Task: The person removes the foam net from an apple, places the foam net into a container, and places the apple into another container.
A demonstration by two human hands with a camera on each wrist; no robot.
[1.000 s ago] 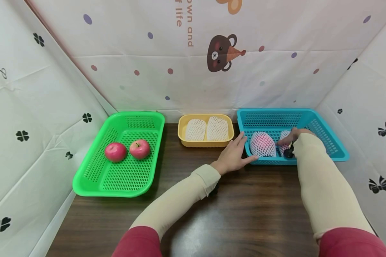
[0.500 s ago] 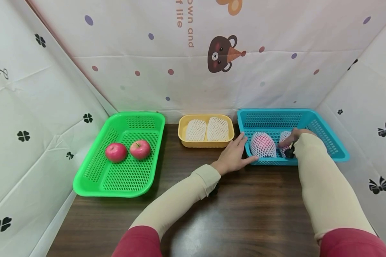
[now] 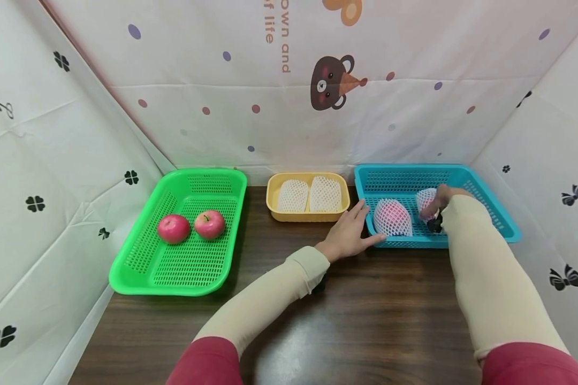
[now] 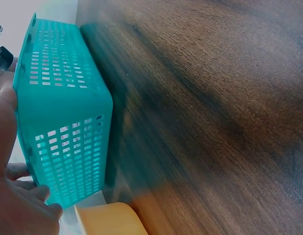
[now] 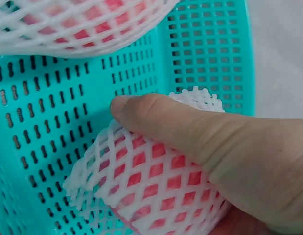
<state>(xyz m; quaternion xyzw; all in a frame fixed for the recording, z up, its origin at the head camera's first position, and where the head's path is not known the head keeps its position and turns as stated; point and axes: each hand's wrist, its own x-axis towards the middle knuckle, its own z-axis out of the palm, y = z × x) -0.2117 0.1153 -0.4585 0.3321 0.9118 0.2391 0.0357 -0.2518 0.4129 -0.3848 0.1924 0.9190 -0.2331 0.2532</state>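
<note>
My right hand grips a red apple in a white foam net, inside the blue basket. Its thumb lies along the top of the net in the right wrist view, while the other fingers are mostly hidden. To the left, another netted apple rests in the same basket. My left hand rests on the basket's front left corner, fingers fairly straight on the left rim and thumb on the front rim. From the left wrist view, fingertips touch the basket's outer side.
A small yellow tray with two white foam nets stands left of the blue basket. Farther left, a green basket holds two bare apples. Printed cloth walls enclose the brown table at the back and sides.
My right hand has shifted the netted apple slightly up and back within the blue basket. My left hand stays on the corner, and the other apples have not moved.
</note>
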